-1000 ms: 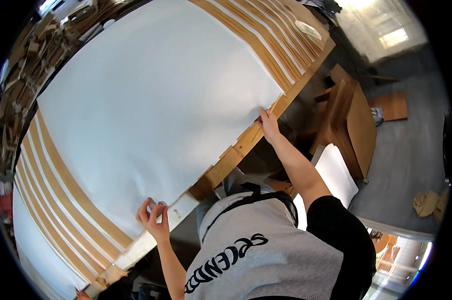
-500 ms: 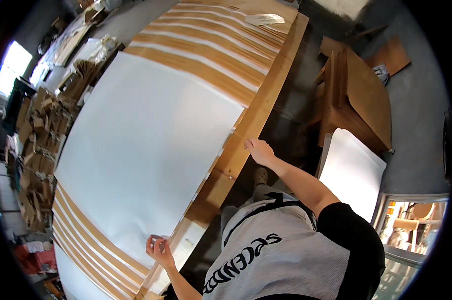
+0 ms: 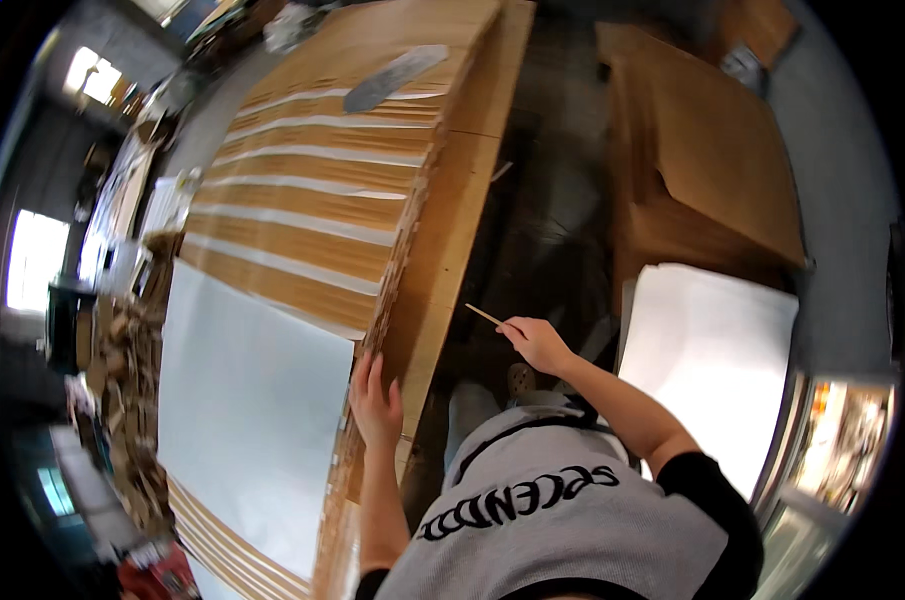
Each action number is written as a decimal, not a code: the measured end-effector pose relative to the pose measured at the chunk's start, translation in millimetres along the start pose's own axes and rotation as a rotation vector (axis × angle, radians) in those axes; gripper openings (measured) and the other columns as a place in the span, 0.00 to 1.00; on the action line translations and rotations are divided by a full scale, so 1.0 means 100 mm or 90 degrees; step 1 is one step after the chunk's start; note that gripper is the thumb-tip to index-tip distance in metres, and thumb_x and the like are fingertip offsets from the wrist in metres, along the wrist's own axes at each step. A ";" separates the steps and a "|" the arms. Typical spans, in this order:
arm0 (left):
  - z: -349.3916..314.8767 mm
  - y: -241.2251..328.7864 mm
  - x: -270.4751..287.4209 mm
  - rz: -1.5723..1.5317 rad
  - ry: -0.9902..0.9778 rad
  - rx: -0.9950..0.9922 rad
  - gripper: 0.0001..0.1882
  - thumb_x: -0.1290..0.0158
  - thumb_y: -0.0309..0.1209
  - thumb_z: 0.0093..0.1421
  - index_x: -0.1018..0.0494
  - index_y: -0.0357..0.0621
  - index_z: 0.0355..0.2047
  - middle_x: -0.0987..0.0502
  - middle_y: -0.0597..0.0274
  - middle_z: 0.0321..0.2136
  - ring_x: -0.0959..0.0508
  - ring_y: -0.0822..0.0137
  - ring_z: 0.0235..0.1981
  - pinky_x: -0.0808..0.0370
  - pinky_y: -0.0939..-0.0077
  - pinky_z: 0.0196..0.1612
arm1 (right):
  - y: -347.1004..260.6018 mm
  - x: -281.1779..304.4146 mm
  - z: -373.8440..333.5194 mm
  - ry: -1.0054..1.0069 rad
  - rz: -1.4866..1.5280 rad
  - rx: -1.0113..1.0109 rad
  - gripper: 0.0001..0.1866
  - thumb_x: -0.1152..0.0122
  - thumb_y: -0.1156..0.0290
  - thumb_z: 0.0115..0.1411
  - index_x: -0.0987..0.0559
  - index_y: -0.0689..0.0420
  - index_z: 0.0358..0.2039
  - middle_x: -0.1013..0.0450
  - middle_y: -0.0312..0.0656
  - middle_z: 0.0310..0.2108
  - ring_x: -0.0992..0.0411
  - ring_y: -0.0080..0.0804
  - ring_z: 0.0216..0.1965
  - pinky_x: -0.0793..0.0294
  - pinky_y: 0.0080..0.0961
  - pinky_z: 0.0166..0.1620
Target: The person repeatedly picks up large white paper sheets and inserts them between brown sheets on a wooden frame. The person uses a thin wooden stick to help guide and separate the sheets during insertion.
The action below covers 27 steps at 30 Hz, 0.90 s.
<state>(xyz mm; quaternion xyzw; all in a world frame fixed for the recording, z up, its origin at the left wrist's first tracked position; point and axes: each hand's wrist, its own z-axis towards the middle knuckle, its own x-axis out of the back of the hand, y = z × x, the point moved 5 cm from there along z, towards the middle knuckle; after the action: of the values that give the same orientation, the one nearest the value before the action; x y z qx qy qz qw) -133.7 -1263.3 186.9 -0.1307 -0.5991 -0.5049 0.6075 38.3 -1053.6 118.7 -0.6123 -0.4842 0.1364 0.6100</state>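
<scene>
My left hand (image 3: pixel 376 405) rests with its fingers stretched out at the right edge of a large white sheet (image 3: pixel 252 390), beside its far right corner. In my right hand (image 3: pixel 537 343) is a thin light-coloured stick (image 3: pixel 484 315), pinched and pointing away to the left, over the gap beyond the table edge. Past the white sheet, brown and white sheets (image 3: pixel 302 215) lie fanned out in overlapping strips. Similar strips (image 3: pixel 227 535) show at the near end of the white sheet. A flat grey strip (image 3: pixel 397 78) lies on the far strips.
The wooden table's bare border (image 3: pixel 440 270) runs along the right of the sheets. To my right stand a stack of brown board (image 3: pixel 722 160) and a pile of white sheets (image 3: pixel 707 360). Crumpled cardboard (image 3: pixel 127 400) is heaped at the left.
My left hand has moved forward along the sheet's edge and its fingers have spread. My right hand has moved off the table border, stick in hand. The whole view has swung round.
</scene>
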 end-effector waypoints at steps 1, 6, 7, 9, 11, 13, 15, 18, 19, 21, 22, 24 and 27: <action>0.25 0.13 -0.05 0.063 0.007 0.003 0.20 0.49 0.29 0.50 0.35 0.40 0.45 0.36 0.46 0.47 0.37 0.49 0.50 0.38 0.62 0.49 | 0.01 0.10 0.04 -0.029 0.027 -0.012 0.13 0.54 0.65 0.57 0.26 0.61 0.32 0.29 0.50 0.26 0.31 0.46 0.29 0.33 0.32 0.32; 0.74 -0.02 -0.41 0.369 -0.230 0.247 0.22 0.51 0.43 0.51 0.31 0.40 0.40 0.34 0.46 0.45 0.32 0.49 0.45 0.32 0.62 0.43 | 0.38 0.59 0.25 0.023 0.088 -0.108 0.13 0.54 0.65 0.57 0.25 0.60 0.34 0.29 0.48 0.23 0.30 0.38 0.24 0.33 0.27 0.29; 0.86 0.01 -0.43 0.384 -0.351 0.317 0.22 0.52 0.45 0.52 0.29 0.40 0.38 0.32 0.46 0.43 0.29 0.49 0.42 0.31 0.62 0.41 | 0.49 0.73 0.28 0.054 0.101 -0.144 0.13 0.54 0.65 0.57 0.25 0.60 0.34 0.29 0.47 0.23 0.30 0.36 0.24 0.33 0.26 0.29; 1.17 0.17 -0.64 0.392 -0.519 0.343 0.23 0.53 0.49 0.52 0.26 0.40 0.32 0.27 0.48 0.36 0.26 0.51 0.36 0.29 0.62 0.35 | 0.85 0.96 0.33 0.078 0.109 -0.206 0.14 0.54 0.64 0.56 0.25 0.60 0.34 0.29 0.48 0.23 0.30 0.38 0.25 0.33 0.28 0.30; 1.47 0.40 -0.94 0.376 -0.572 0.244 0.25 0.54 0.52 0.51 0.25 0.40 0.28 0.24 0.49 0.28 0.24 0.53 0.32 0.28 0.63 0.33 | 1.25 1.16 0.43 0.137 0.087 -0.221 0.14 0.54 0.63 0.56 0.25 0.60 0.34 0.29 0.49 0.24 0.30 0.42 0.27 0.32 0.30 0.32; 1.87 0.63 -1.26 0.257 -0.612 0.189 0.25 0.53 0.53 0.50 0.25 0.41 0.28 0.24 0.50 0.27 0.24 0.54 0.33 0.28 0.64 0.34 | 1.39 1.39 0.69 0.151 0.051 -0.225 0.15 0.55 0.62 0.56 0.25 0.60 0.33 0.28 0.50 0.27 0.30 0.47 0.31 0.33 0.35 0.36; 2.40 0.93 -1.73 0.099 -0.644 0.144 0.25 0.53 0.54 0.49 0.25 0.44 0.30 0.24 0.52 0.28 0.25 0.55 0.34 0.29 0.65 0.36 | 1.62 1.78 0.97 0.219 -0.050 -0.211 0.15 0.55 0.62 0.56 0.25 0.60 0.33 0.28 0.50 0.27 0.31 0.47 0.32 0.33 0.35 0.37; 3.21 1.39 -2.27 0.048 -0.675 -0.016 0.23 0.53 0.51 0.51 0.28 0.46 0.37 0.24 0.55 0.31 0.26 0.57 0.36 0.30 0.66 0.38 | 1.77 2.37 1.39 0.274 -0.113 -0.226 0.15 0.56 0.62 0.56 0.25 0.59 0.34 0.28 0.50 0.28 0.31 0.47 0.33 0.33 0.36 0.38; 3.40 1.53 -2.36 0.050 -0.659 -0.072 0.22 0.52 0.49 0.52 0.29 0.46 0.38 0.24 0.56 0.32 0.26 0.57 0.36 0.30 0.66 0.38 | 1.78 2.56 1.40 0.279 -0.116 -0.233 0.15 0.56 0.61 0.56 0.25 0.59 0.34 0.28 0.50 0.29 0.31 0.47 0.34 0.33 0.36 0.38; 3.88 1.79 -2.61 0.048 -0.627 -0.147 0.20 0.52 0.45 0.53 0.31 0.46 0.41 0.25 0.57 0.34 0.26 0.57 0.36 0.30 0.66 0.38 | 1.72 3.01 1.54 0.327 -0.041 -0.294 0.15 0.54 0.62 0.56 0.25 0.59 0.36 0.28 0.47 0.27 0.29 0.37 0.27 0.31 0.30 0.33; 4.10 1.93 -2.70 0.044 -0.616 -0.186 0.20 0.52 0.45 0.53 0.31 0.46 0.41 0.25 0.57 0.34 0.26 0.57 0.36 0.30 0.66 0.37 | 1.71 3.20 1.61 0.344 0.000 -0.320 0.15 0.53 0.62 0.56 0.26 0.59 0.36 0.27 0.45 0.26 0.29 0.33 0.24 0.31 0.26 0.30; 4.54 2.14 -2.79 0.061 -0.590 -0.255 0.21 0.52 0.45 0.53 0.31 0.45 0.41 0.26 0.56 0.35 0.26 0.57 0.36 0.30 0.67 0.37 | 1.80 3.48 1.70 0.405 -0.015 -0.348 0.15 0.53 0.61 0.57 0.26 0.57 0.37 0.27 0.44 0.27 0.29 0.30 0.24 0.31 0.26 0.30; 5.02 2.57 -3.08 -0.036 -0.642 -0.271 0.20 0.51 0.44 0.53 0.31 0.44 0.41 0.26 0.56 0.36 0.26 0.57 0.35 0.29 0.67 0.36 | 2.06 3.85 1.75 0.468 0.006 -0.413 0.15 0.53 0.60 0.56 0.25 0.56 0.37 0.27 0.43 0.28 0.29 0.34 0.28 0.31 0.29 0.32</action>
<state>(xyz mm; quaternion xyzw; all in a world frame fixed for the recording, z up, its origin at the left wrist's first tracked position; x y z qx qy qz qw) -165.1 -622.2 161.6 -0.4604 -0.7038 -0.5061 0.1911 183.7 -610.3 62.1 -0.7806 -0.2517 -0.2438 0.5176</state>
